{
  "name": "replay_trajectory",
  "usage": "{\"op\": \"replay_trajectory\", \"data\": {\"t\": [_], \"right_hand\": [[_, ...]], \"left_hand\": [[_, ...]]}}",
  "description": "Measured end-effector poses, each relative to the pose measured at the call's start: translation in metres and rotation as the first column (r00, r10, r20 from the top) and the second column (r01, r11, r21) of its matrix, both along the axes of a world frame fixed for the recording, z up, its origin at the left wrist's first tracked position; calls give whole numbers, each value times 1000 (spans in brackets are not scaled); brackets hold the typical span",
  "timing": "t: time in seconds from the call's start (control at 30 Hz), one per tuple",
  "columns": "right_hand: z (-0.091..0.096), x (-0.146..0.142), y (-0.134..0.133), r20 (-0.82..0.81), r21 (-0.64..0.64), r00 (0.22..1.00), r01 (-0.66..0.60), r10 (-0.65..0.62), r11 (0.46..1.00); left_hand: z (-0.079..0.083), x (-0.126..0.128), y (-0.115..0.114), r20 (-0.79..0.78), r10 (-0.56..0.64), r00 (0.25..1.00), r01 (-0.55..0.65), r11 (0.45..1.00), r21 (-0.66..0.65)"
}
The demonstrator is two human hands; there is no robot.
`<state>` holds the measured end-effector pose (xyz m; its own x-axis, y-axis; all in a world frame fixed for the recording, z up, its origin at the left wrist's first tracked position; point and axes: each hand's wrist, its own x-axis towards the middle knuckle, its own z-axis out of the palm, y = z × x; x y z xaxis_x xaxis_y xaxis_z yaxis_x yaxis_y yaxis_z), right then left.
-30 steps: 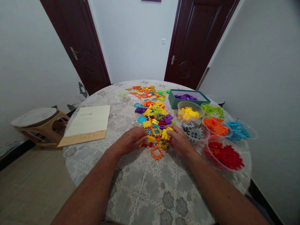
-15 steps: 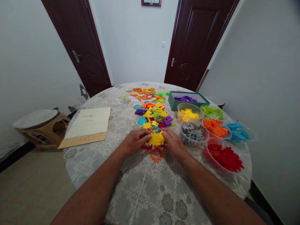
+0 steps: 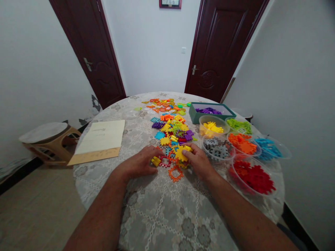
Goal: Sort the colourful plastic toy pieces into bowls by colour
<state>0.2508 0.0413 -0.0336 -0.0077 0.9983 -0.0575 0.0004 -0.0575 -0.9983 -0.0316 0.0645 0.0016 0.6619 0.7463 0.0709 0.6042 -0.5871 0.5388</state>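
My right hand (image 3: 197, 158) grips a yellow toothed building piece (image 3: 180, 154) between thumb and fingers, just above the near end of the pile. To its left, my left hand (image 3: 138, 162) is low over the tablecloth, thumb and fingers apart. A small yellow block (image 3: 156, 160) lies at its fingertips; whether they touch it I cannot tell. Between the hands are a red frame piece (image 3: 164, 161) and, nearer me, an orange square frame piece (image 3: 176, 173). Beyond them stretches a mixed pile of plastic pieces (image 3: 165, 141).
On the right stand clear tubs of sorted pieces, among them a red tub (image 3: 252, 176), a grey tub (image 3: 218, 148) and a yellow tub (image 3: 212, 128). Behind them is a green box (image 3: 195, 116) with purple pieces. Paper sheets (image 3: 101, 137) lie at left, beside a stool (image 3: 49, 143).
My hands have parted: the left moved left and opened beside a small yellow block. The right keeps a yellow piece, now showing its toothed flat face.
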Motion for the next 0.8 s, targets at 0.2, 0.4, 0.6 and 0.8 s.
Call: {"op": "replay_trajectory", "data": {"t": [0.2, 0.4, 0.6, 0.8], "right_hand": [[-9, -2, 2, -56, 8, 996, -62, 62, 998], [2, -11, -5, -65, 13, 988, -140, 141, 990], [11, -16, -11, -121, 8, 966, -228, 228, 974], [20, -10, -13, -60, 20, 973, -221, 222, 975]], "left_hand": [[-8, 0, 8, -59, 59, 996, -61, 998, -34], [3, 12, 7, 136, 76, 988, -89, 992, 93], [-4, 41, 3, 221, -31, 975, -22, 972, 233], [-14, 50, 2, 332, -63, 941, 6, 985, 170]]}}
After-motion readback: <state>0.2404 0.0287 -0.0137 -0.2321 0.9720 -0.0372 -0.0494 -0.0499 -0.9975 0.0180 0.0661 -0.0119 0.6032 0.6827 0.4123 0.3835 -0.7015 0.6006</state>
